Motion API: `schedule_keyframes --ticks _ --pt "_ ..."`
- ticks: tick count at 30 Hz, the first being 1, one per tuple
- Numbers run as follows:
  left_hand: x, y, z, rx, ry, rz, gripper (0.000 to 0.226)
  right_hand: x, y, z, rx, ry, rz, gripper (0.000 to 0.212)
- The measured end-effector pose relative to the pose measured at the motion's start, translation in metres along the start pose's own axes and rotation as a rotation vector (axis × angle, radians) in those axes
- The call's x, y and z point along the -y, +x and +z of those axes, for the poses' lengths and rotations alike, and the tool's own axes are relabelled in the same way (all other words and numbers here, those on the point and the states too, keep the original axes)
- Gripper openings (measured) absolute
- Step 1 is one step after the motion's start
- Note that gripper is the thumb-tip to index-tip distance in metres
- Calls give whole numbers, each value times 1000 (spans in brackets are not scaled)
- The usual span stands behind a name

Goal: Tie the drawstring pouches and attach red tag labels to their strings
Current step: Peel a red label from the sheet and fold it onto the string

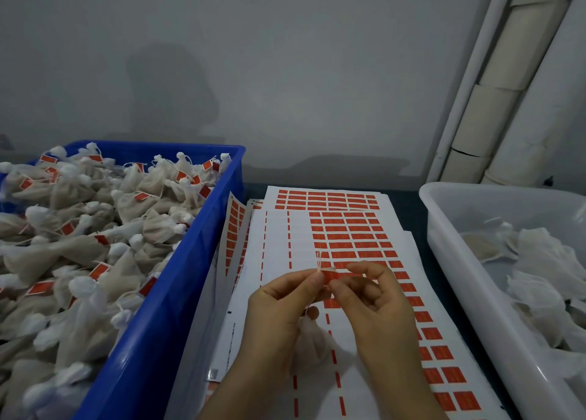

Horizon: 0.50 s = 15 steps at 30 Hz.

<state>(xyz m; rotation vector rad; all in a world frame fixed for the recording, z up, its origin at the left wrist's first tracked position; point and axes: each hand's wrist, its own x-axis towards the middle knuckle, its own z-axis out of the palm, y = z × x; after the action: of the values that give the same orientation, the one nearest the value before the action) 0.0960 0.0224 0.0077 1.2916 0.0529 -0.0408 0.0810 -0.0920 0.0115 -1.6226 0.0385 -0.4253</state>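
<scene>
A red tag label (329, 276) is pinched between both hands above the sticker sheet (279, 248). My left hand (279, 305) holds the label's left side together with the pouch string, whose ends (318, 258) stick up above the fingers. My right hand (377, 302) pinches the label's right side with thumb and forefinger. A small white drawstring pouch (312, 340) hangs below my hands, partly hidden by them. The sheet carries rows of red labels (352, 237), with empty strips on its left.
A blue crate (177, 273) on the left is heaped with tied pouches bearing red tags (98, 270). A white tub (444, 229) on the right holds untied pouches (539, 261). Grey wall behind; white pipes (494, 80) lean at the right.
</scene>
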Motion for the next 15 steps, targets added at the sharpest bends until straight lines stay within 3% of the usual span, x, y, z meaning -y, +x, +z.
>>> schedule_keyframes --ticks 7,15 --pt "-2 -2 -1 -2 115 105 8 -2 -1 0 68 -82 -14 7" --pt "-1 -3 0 -42 257 211 10 -4 1 -1 52 -94 3 7"
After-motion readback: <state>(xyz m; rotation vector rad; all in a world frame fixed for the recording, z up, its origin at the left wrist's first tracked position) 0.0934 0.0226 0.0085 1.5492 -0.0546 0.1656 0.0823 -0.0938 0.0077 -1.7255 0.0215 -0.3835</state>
